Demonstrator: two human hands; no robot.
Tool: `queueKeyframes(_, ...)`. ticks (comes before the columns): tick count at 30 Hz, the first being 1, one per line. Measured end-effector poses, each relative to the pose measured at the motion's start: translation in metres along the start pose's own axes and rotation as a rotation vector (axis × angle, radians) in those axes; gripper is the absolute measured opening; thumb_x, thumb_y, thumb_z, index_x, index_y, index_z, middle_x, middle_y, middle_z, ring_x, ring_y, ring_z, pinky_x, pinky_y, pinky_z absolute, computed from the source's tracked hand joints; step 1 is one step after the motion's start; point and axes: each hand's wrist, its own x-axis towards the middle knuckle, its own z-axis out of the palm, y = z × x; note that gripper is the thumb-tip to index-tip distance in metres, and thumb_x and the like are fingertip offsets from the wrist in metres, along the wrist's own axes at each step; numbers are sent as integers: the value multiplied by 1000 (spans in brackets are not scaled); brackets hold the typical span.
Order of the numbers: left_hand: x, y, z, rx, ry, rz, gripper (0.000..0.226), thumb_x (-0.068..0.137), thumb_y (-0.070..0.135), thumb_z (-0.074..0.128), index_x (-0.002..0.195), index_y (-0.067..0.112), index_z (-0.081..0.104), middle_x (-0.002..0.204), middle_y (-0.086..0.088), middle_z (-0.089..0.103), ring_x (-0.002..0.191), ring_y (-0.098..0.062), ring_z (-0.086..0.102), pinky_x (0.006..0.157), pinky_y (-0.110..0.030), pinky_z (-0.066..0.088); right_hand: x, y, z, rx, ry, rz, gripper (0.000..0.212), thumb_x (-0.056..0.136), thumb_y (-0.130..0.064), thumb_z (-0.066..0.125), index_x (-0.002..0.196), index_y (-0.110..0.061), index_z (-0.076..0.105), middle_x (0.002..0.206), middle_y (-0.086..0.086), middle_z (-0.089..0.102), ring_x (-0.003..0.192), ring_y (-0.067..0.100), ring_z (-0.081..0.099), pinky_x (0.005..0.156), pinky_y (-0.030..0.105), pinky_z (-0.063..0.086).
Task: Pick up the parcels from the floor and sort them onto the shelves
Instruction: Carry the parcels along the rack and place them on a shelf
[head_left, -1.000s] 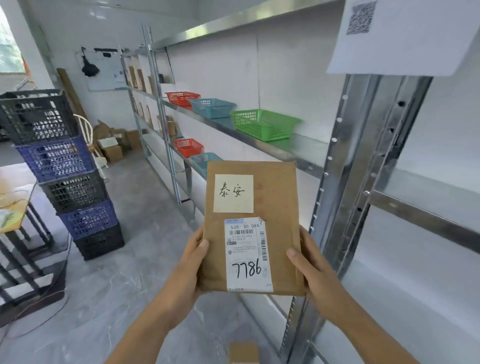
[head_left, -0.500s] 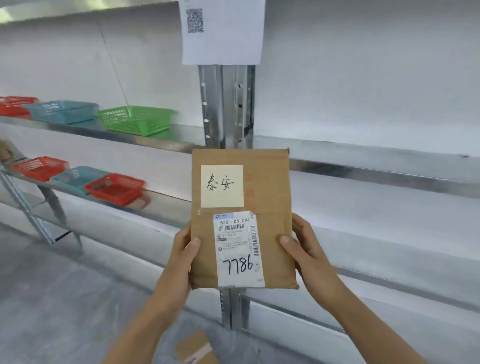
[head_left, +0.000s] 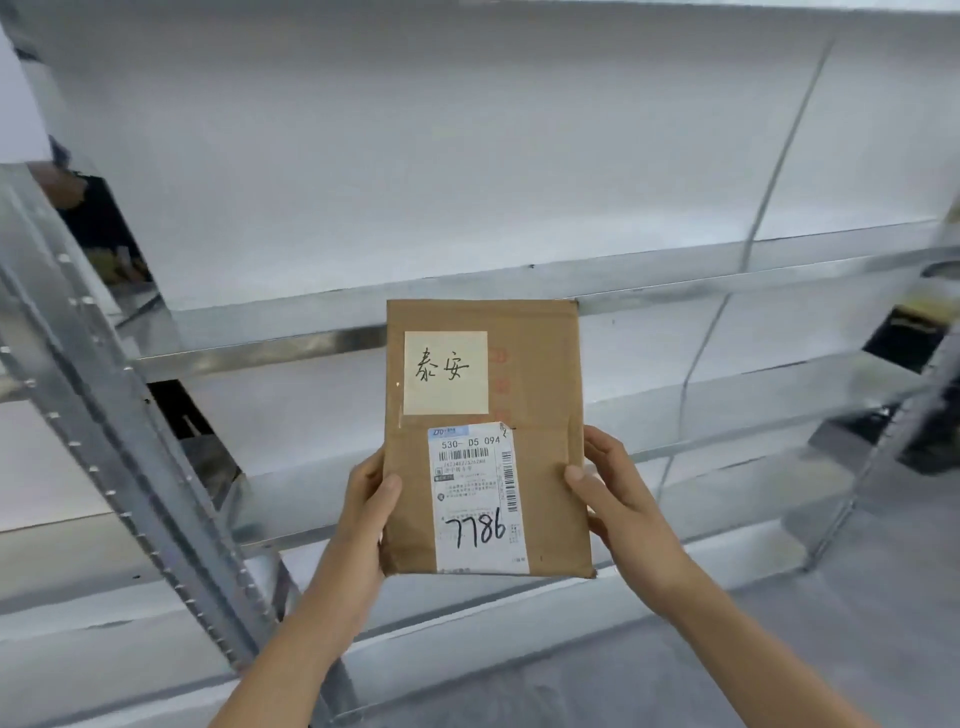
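A flat brown parcel (head_left: 545, 364) stands upright in front of me, held by both hands. It carries a pale yellow note with handwritten characters and a white shipping label marked 7786. My left hand (head_left: 366, 504) grips its lower left edge, thumb on the front. My right hand (head_left: 615, 493) grips its lower right edge the same way. Behind the parcel run bare metal shelves (head_left: 727, 275) against a white wall.
A perforated steel upright (head_left: 104, 415) slants across the left side. Another upright (head_left: 909, 431), blurred, stands at the right edge. Grey floor (head_left: 779, 649) shows at the bottom right, below the lowest shelf.
The view has swung right along the shelving. The coloured baskets and the QR sheet have left the frame. The parcel stays in both hands, held the same way.
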Motion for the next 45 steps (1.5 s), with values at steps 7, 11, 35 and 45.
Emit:
queueKeyframes(7,18,-46,162,59,-245,-93,44,87,48,63,125,29,53,118,6,78,98,-6,77,68,-30,62,-45,-14,-157,-36,229,-5,31,105,-21,51,131,-39,52,125,-36,65,114,-7,66,84,21,59)
queueKeyframes(11,15,-78,262,80,-320,-151,19,103,35,51,115,21,53,116,1,77,93,-7,77,70,-31,60,-72,-20,-254,-22,337,19,32,105,-19,50,134,-34,53,128,-29,65,114,-6,66,81,16,56)
queueKeyframes(35,32,-189,627,188,-549,-256,23,105,37,49,107,15,51,105,-5,80,99,-30,77,90,-58,59,-135,-29,-588,-61,680,84,35,102,-23,58,136,-32,54,131,-21,66,109,0,70,79,21,60)
queueKeyframes(45,142,-228,725,193,-605,-273,23,105,38,51,112,16,54,112,-9,79,101,-29,77,82,-51,62,-40,-15,-700,-147,722,175,49,98,-15,65,139,-37,50,130,2,64,110,15,73,92,35,59)
